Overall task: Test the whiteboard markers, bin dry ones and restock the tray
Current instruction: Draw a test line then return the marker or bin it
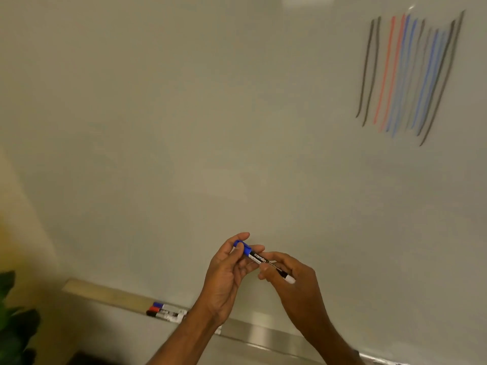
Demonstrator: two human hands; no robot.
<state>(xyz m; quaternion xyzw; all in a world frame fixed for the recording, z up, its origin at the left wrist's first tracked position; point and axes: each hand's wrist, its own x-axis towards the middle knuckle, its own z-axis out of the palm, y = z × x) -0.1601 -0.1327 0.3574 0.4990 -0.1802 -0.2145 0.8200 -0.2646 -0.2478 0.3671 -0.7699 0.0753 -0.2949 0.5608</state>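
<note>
the marker (pixel 264 260) being handled is held crosswise, low in front of the whiteboard (pixel 184 127), bridged between both hands. the left hand (pixel 226 275) pinches the blue cap (pixel 243 247) between thumb and fingertips. the right hand (pixel 295 283) is curled round the black-and-white barrel, and the white tail end pokes out past its fingers on the right. one hand on the cap and one on the barrel is the grip for pulling the two apart or pushing them together. the cap looks seated, and i cannot tell which way the move is going.

high on the far right of the board is a cluster of test strokes (pixel 408 75), running black, red, blue and black again. some of the middle ones are pale and washed out, which i'd guess comes from markers running dry.

along the bottom edge of the board runs the tray (pixel 110 293). three more markers (pixel 164 310) lie in it side by side, with blue, red and black caps pointing left, and their right ends are hidden behind the left forearm. they are close below the hands, within easy reach. a plant (pixel 15 325) sits at the near left. no bin is in view, so a dry marker would have to go somewhere off frame.
</note>
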